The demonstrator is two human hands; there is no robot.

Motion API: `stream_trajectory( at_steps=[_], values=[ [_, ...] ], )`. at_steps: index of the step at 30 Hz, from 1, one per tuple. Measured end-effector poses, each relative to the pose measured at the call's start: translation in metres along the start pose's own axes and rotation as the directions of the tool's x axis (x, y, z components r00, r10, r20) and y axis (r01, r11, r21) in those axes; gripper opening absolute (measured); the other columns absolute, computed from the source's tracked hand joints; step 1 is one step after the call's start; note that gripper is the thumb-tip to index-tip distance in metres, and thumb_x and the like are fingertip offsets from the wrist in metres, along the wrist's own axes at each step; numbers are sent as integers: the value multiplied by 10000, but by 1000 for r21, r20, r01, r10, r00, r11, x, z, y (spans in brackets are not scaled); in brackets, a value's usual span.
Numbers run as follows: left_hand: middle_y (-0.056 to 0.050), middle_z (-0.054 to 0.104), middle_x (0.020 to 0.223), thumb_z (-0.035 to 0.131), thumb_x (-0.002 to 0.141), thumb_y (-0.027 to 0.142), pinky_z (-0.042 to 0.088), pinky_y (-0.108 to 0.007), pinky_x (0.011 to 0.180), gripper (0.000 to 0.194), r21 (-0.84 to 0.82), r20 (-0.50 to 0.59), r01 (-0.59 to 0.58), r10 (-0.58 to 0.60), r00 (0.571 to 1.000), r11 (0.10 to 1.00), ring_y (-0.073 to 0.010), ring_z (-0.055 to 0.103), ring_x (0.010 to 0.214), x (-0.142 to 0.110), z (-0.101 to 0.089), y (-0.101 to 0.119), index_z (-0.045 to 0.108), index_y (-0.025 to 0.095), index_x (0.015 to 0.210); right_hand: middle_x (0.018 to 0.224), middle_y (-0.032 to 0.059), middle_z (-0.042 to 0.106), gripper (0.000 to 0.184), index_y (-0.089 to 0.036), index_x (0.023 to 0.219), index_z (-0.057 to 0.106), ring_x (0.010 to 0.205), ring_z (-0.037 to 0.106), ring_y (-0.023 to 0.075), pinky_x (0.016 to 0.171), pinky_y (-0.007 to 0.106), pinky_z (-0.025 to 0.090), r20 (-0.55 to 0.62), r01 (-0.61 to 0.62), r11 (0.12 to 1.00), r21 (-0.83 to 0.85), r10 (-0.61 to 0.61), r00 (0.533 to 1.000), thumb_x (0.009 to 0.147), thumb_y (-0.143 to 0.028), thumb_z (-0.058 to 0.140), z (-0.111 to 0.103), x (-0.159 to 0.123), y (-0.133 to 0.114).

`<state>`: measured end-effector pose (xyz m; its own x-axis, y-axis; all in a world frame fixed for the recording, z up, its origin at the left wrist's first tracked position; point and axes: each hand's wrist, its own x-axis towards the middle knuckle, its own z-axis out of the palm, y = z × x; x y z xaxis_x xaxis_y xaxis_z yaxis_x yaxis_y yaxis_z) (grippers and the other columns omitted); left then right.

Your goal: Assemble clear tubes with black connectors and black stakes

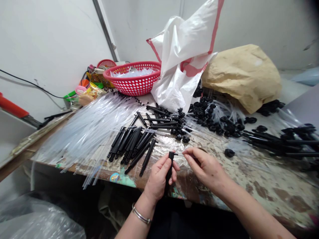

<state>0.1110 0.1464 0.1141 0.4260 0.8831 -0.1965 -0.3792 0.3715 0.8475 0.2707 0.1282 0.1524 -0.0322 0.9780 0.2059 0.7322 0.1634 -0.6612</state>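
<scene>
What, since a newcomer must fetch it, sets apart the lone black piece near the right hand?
Find the big brown paper bag, then the heap of round black pieces before it. Nearer you, right of the right hand, the lone black piece lies apart, while its neighbours crowd together.

Both forearms enter from the bottom edge, left one near bottom center, right one from lower right. Left hand (161, 172) closed, thumb on top, fingers curled, bangle on wrist. Right hand (205, 162) just beside it, center-right of frame, thumb and index pinched, pointing left. Hands apart.
</scene>
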Motion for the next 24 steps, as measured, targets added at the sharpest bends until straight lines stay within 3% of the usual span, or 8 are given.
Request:
stream_trajectory(
  at_steps=[4,8,14,24],
  values=[
    [-9,576,708,534,843,370,274,-160,373,333,14,13,7,-7,1000,1000,-49,450,452,0,0,1,583,137,1076,777,54,661,246,-179,871,615,718,607,175,659,282,456,94,45,997,-68,-38,995,895,-261,385,3,0,-1],
    [6,560,697,528,846,371,255,-160,370,280,19,19,17,-18,1000,1000,-42,431,441,1,-1,0,588,155,1013,731,54,646,286,-181,809,616,687,595,171,641,272,444,114,68,992,-104,-56,992,907,-246,355,4,0,-1],
    [9,512,665,498,866,353,235,-161,378,271,-26,80,62,-59,995,998,-19,346,413,0,-3,-3,561,130,725,702,54,630,274,-173,792,605,665,580,174,612,272,423,147,80,987,-141,-59,987,897,-247,363,4,3,0],
    [28,500,649,544,834,378,192,-141,358,220,-55,97,134,-128,987,989,-20,292,410,0,-2,0,551,160,858,630,35,583,316,-187,688,541,591,541,150,571,257,390,180,92,977,-193,-57,982,899,-277,323,8,4,-2]
  ],
)
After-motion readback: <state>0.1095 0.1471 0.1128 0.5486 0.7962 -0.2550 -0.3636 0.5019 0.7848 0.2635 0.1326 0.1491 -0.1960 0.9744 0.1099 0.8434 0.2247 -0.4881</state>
